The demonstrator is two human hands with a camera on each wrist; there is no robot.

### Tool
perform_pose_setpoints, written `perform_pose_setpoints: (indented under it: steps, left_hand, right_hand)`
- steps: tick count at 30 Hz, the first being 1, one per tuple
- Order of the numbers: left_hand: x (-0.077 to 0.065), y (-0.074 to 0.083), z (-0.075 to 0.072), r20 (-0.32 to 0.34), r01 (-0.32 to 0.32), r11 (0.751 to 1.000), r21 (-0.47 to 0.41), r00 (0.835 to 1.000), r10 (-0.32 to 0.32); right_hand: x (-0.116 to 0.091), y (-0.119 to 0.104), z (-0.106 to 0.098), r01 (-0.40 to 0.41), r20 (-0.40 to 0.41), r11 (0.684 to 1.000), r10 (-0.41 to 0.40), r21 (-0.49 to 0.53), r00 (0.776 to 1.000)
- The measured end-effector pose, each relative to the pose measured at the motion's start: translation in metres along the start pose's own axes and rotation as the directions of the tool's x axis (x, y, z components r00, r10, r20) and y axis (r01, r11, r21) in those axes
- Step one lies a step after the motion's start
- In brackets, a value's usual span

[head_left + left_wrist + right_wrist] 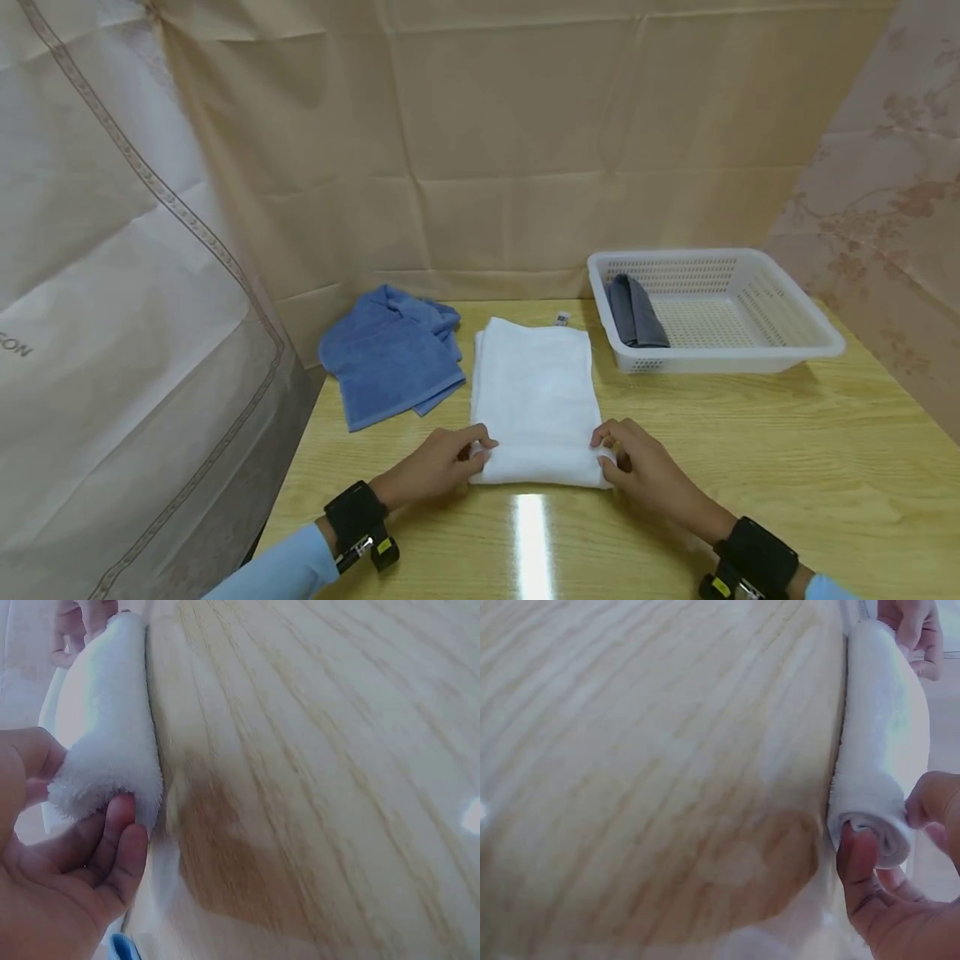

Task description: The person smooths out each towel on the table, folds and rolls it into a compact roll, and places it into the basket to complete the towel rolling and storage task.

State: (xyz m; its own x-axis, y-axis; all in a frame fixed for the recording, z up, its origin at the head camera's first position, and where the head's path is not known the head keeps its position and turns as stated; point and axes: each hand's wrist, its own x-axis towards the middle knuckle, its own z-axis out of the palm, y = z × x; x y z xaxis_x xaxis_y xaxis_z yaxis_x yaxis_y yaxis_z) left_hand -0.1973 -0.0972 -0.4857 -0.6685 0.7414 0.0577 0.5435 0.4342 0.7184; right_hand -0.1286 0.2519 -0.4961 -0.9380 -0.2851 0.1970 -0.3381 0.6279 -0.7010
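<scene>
A white towel (534, 383) lies on the table, its near edge rolled into a thick cylinder while the far part stays flat. At the roll's left end, my left hand (442, 460) pinches it between thumb and fingers. My right hand (647, 468) grips the opposite end the same way. In the right wrist view the towel roll (881, 750) shows its spiral layers at the end, with the thumb of the right hand (900, 900) against them. The left wrist view shows the fluffy roll (109, 712) held by the left hand (67, 862).
A crumpled blue towel (397, 358) lies left of the white one. A white plastic basket (750, 360) stands at the back right, with a folded dark grey towel (636, 312) inside at its left. Beige cloth (510, 150) hangs behind the wooden table (840, 467).
</scene>
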Motion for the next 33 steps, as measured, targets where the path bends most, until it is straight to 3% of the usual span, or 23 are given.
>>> perform_pose_setpoints:
  steps: [4,7,11,14,18,23,25,30,33]
  left_hand:
    - [0.001,0.001,0.001,-0.066,-0.054,0.994,0.093,0.996,0.060]
    - [0.001,0.000,0.004,-0.127,-0.126,0.968,0.217,0.980,0.156]
    - [0.001,0.000,0.006,-0.145,-0.209,0.924,0.322,0.953,0.266]
    - [-0.001,0.001,0.006,-0.124,-0.241,0.902,0.358,0.945,0.302]
    - [-0.005,0.001,0.005,-0.099,-0.279,0.883,0.378,0.936,0.338]
    - [-0.012,0.000,0.003,-0.030,-0.336,0.856,0.394,0.926,0.377]
    - [-0.014,-0.002,0.003,-0.006,-0.366,0.825,0.432,0.913,0.408]
    - [-0.014,-0.001,0.003,-0.004,-0.404,0.737,0.542,0.876,0.483]
    - [-0.013,0.001,0.004,-0.009,-0.393,0.712,0.581,0.872,0.489]
  right_hand:
    - [0.000,-0.003,-0.001,0.018,-0.039,0.998,-0.020,-0.067,0.999]
    - [0.001,-0.004,0.000,0.098,-0.075,0.977,-0.114,-0.187,0.991]
    - [-0.001,-0.006,0.002,0.282,-0.066,0.886,-0.327,-0.369,0.943]
    - [-0.004,-0.008,0.002,0.371,-0.019,0.821,-0.420,-0.433,0.907]
    - [-0.008,-0.013,0.000,0.402,0.077,0.772,-0.421,-0.493,0.904]
    - [-0.012,-0.006,-0.002,0.497,0.120,0.695,-0.517,-0.520,0.848]
    - [-0.012,-0.003,-0.003,0.528,0.133,0.673,-0.546,-0.519,0.827]
    - [-0.008,0.000,-0.006,0.544,0.194,0.634,-0.537,-0.549,0.821]
    - [-0.006,0.002,-0.005,0.545,0.192,0.629,-0.541,-0.554,0.819]
